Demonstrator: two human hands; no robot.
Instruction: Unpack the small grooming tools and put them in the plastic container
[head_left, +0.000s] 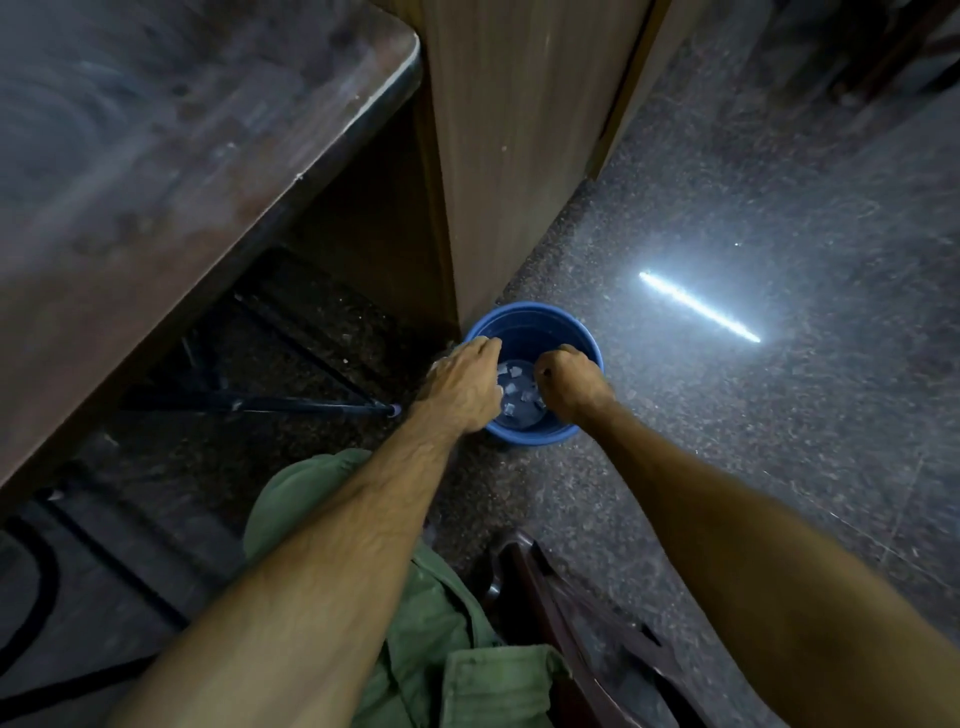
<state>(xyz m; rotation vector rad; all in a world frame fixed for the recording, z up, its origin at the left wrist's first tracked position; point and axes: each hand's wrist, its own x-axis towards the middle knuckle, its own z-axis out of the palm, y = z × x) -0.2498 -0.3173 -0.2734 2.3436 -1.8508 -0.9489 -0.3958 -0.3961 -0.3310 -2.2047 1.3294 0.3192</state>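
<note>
A blue plastic bucket (524, 325) stands on the floor against the corner of a wooden cabinet. Several clear, crumpled plastic pieces (519, 397) lie at its bottom. My left hand (462, 387) hangs over the bucket's left rim with its fingers bent down inside; what they hold, if anything, is hidden. My right hand (569, 387) is a closed fist over the right side of the bucket. A small dark spot shows at its thumb side, too small to identify. No grooming tool is clearly visible.
A dark worn tabletop (156, 182) fills the upper left, with black metal legs (260, 405) beneath it. The wooden cabinet (519, 156) rises behind the bucket. Speckled stone floor (753, 415) spreads to the right. My green-clad knee (322, 493) and a dark chair edge (561, 623) are below.
</note>
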